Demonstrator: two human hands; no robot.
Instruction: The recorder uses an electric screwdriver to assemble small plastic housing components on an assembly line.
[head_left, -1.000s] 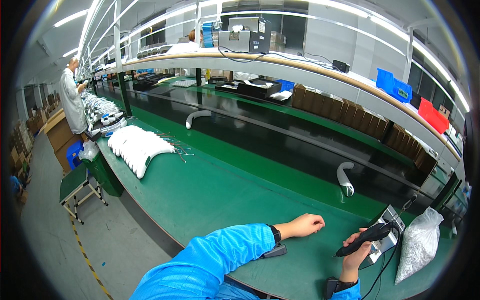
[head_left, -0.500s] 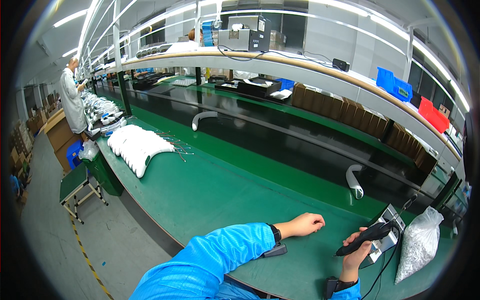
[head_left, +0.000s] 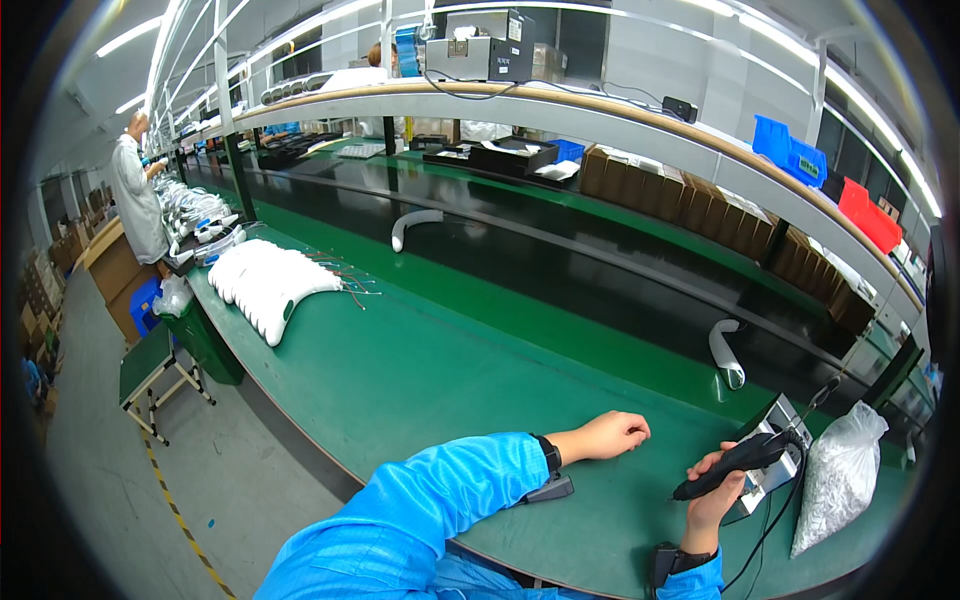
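Note:
My right hand (head_left: pixel 712 497) is wrapped around a black electric screwdriver (head_left: pixel 735 471), its tip pointing left above the green table. A dark cable hangs from the tool's back end. Behind it stands a silver-grey box-shaped device (head_left: pixel 768 490), partly covered by the hand and tool. My left hand (head_left: pixel 610 436) rests on the table with its fingers curled in; nothing shows between them. Beyond my hands, a white curved part (head_left: pixel 726 352) lies on the dark conveyor belt, and a second curved part (head_left: pixel 408 229) sits farther left along it.
A clear bag of small pale pieces (head_left: pixel 838 480) stands at the right. White curved housings (head_left: pixel 268 285) with wires lie in a row on the left. A shelf (head_left: pixel 600 105) with blue and red bins spans the back. A person in a white coat (head_left: pixel 137 190) stands far left.
The curved parts on the belt have shifted right relative to the table. The whole view has tilted slightly. Both hands keep nearly the same place, the right one still around the screwdriver.

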